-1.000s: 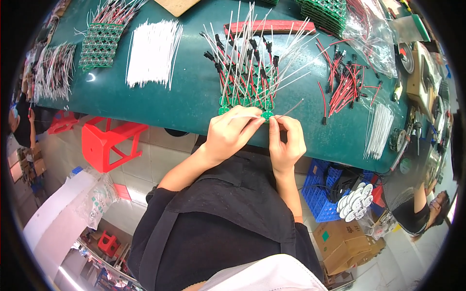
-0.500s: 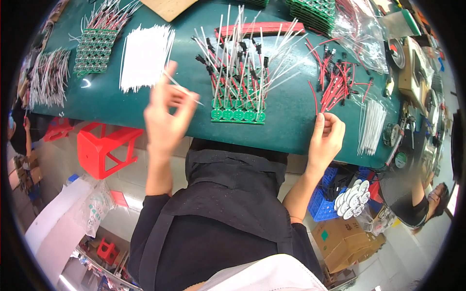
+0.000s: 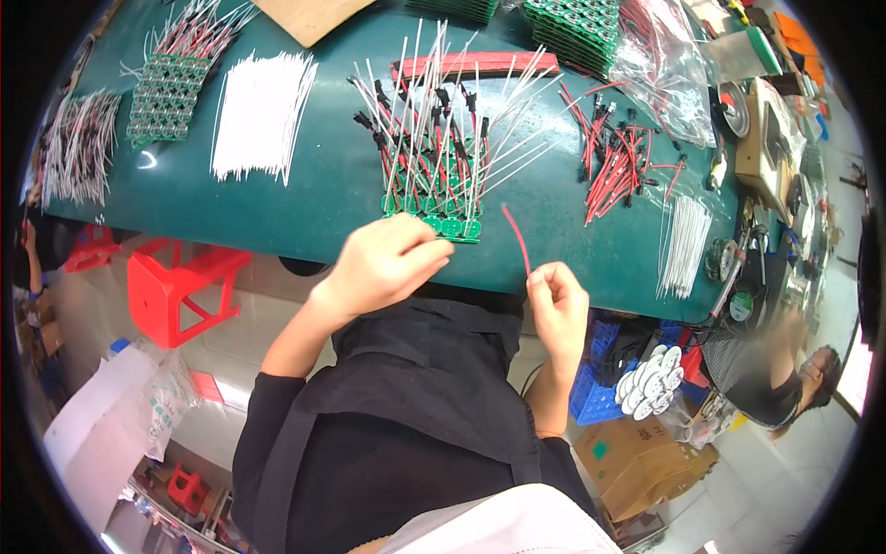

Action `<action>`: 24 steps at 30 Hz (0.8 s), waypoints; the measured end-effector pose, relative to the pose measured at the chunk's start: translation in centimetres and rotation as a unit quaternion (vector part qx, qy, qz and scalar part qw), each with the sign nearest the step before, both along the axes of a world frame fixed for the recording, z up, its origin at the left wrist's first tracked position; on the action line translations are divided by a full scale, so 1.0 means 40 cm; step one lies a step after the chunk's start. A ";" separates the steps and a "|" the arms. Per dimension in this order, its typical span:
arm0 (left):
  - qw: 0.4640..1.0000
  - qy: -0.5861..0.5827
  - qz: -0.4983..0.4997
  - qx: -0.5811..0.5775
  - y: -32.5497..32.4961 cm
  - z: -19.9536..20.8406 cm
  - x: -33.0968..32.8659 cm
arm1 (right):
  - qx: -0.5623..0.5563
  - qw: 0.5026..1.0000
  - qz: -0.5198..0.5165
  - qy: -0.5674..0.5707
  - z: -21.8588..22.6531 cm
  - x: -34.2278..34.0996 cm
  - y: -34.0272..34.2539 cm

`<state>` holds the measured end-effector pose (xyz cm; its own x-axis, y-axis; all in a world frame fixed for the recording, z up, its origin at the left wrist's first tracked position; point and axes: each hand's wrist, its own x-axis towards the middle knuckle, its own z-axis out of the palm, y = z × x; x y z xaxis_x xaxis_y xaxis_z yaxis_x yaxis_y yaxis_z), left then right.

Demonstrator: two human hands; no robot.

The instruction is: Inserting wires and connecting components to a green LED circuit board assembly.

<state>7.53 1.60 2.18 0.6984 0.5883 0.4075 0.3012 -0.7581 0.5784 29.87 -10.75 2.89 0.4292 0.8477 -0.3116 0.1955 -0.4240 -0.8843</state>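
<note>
My left hand point(image 3: 392, 261) is in front of the near edge of a green circuit-board panel point(image 3: 452, 228), its fingers curled together. Whatever it pinches is hidden. Thin white wires and red-and-black leads with black connectors stand up from the panel in a tangle. Just right of it, my right hand point(image 3: 559, 300) pinches a red wire point(image 3: 519, 233) between thumb and finger, its free end pointing up and away over the table. Farther right lies a pile of red leads point(image 3: 616, 166) with black connectors.
On the green table point(image 3: 175, 198) lie a stack of thin white wires point(image 3: 263, 115), a wired panel point(image 3: 169, 102) and a smaller white bundle point(image 3: 685, 247). A red strip point(image 3: 471, 65) and stacked green panels point(image 3: 577, 32) are at the back. A person point(image 3: 766, 369) sits at right.
My left hand moved right and nearer to the panel; the thin white wire it held no longer shows. My right hand drew a red wire away from the pile, leftward and toward me.
</note>
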 end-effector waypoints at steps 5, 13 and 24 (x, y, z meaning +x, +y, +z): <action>0.997 -0.005 0.057 0.051 0.009 -0.049 0.023 | -0.017 0.955 0.047 0.293 0.018 -0.015 -0.023; 0.983 -0.117 -0.010 0.142 -0.012 -0.032 0.033 | -0.040 0.929 0.103 0.354 0.025 -0.046 -0.022; 0.781 -0.359 0.051 -0.509 -0.065 -0.031 0.061 | 0.205 0.968 0.143 -0.006 -0.001 -0.082 0.077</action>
<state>9.97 -1.00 0.93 0.4329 0.9004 -0.0428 -0.3486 0.2110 0.9132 26.59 -7.68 2.85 0.1609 0.9837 0.0804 0.2639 0.0356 -0.9639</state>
